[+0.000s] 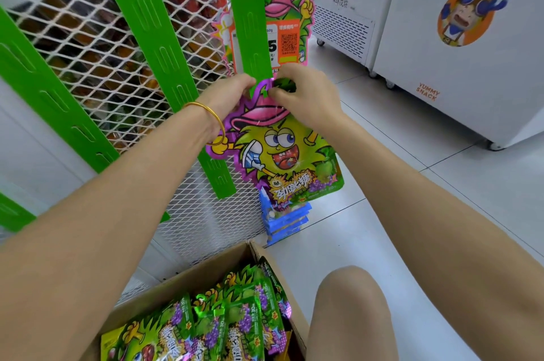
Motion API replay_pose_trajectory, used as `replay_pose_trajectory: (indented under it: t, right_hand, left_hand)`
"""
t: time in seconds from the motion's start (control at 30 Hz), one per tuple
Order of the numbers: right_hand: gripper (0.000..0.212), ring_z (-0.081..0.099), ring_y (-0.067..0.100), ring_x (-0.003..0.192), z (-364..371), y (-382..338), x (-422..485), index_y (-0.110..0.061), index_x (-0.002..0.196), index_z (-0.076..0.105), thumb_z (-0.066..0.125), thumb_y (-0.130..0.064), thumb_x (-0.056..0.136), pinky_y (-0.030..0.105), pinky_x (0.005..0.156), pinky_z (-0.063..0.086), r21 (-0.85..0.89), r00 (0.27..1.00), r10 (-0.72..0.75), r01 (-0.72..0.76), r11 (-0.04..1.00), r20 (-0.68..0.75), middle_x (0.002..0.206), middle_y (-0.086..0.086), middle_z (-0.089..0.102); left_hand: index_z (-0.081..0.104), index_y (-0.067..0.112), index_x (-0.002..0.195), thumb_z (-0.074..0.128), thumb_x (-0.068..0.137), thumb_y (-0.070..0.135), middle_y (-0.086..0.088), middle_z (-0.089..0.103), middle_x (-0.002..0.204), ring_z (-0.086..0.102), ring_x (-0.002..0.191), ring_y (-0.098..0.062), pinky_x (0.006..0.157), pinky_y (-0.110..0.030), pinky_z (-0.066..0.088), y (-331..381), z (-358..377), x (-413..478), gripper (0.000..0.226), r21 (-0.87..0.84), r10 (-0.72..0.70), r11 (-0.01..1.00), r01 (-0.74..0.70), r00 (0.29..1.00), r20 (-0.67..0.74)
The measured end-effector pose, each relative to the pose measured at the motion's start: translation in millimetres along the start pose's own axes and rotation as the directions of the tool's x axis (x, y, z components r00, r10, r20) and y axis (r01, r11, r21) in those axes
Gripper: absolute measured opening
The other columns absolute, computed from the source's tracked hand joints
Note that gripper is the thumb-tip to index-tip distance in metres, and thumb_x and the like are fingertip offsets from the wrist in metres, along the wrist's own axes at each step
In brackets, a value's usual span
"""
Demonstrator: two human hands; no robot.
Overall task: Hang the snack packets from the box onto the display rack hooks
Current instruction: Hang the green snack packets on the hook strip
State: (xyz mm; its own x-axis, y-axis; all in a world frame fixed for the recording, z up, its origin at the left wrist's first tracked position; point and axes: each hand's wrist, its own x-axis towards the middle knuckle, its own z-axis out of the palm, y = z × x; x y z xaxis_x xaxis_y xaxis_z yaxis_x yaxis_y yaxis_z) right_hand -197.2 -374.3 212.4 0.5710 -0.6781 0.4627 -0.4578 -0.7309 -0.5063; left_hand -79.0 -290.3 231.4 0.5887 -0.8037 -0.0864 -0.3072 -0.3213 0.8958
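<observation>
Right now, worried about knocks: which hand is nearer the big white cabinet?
Right. The right hand pinches the packet top on the side toward the cabinet; the left hand grips it farther off, at the green strip.

"YUMMY SNACK" stands in orange capitals, on two lines, low on the front of the nearer white freezer cabinet (441,72). The farther white freezer cabinet (332,28) carries the same two words, much smaller, under its cartoon mascot. Below them is a line of dark Chinese characters too soft to read with certainty.

The shaped price tag (290,33), partly hidden by a green hanging strip (250,22), shows a large black "5" and a QR code on an orange field. Its small Chinese print is blurred.

The snack packet (282,151) bears bold yellow-and-white Chinese lettering across its lower part. The packets (235,322) in the cardboard box (188,275) repeat that lettering and show "30", turned sideways.
</observation>
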Motion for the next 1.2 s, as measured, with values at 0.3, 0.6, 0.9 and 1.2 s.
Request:
replay_pose_trajectory:
  t: [0.3,0.6,0.9,1.2]
  right_hand:
    - [0.035,0.053,0.029,0.096,16.3,17.9,-10.8,-0.015,0.106,0.056,0.055,-0.045,0.089,0.031,0.066,0.032,-0.023,0.994,0.092,-0.091,0.996,0.059,0.101,0.009,0.062]
    - [0.033,0.049,0.022,0.095,46.4,0.4,-94.0,-0.008,0.107,0.055,0.069,-0.016,0.078,0.032,0.077,0.039,0.067,0.948,0.021,0.000,0.998,-0.317,0.107,0.009,0.055]
    - [0.022,0.050,0.020,0.081,192.1,-6.8,-221.9,-0.009,0.093,0.058,0.059,-0.030,0.090,0.026,0.069,0.037,0.009,0.545,0.085,-0.168,0.986,0.834,0.087,0.007,0.061]
    - [0.043,0.044,0.031,0.117,283.4,-42.1,-238.5,-0.011,0.120,0.053,0.053,-0.042,0.091,0.042,0.091,0.041,-0.141,0.589,-0.008,0.207,0.968,0.808,0.121,0.012,0.053]
  left_hand:
    - [0.057,0.007,0.080,0.049,0.094,0.020,-0.001,0.043,0.067,0.043,0.067,-0.016,0.067,-0.026,0.031,-5.0,-0.8,-9.0,0.020,0.374,0.300,0.885,-0.278,0.954,-0.002]
    - [0.051,0.011,0.126,0.052,0.088,0.010,-0.006,0.054,0.125,0.045,0.120,-0.019,0.105,-0.028,0.031,-60.0,-18.2,-65.8,0.038,0.589,0.642,0.688,-0.423,0.733,-0.223]
    - [0.062,0.005,0.108,0.052,0.084,-0.003,-0.014,0.059,0.109,0.055,0.103,-0.027,0.090,-0.038,0.046,-252.7,-42.6,-133.3,0.027,0.508,0.228,0.851,-0.133,0.965,-0.130]
    - [0.065,0.009,0.105,0.050,0.085,0.000,-0.011,0.059,0.112,0.057,0.096,-0.020,0.091,-0.027,0.042,-353.6,-70.6,-139.7,0.025,0.451,-0.127,0.861,0.234,0.959,-0.255]
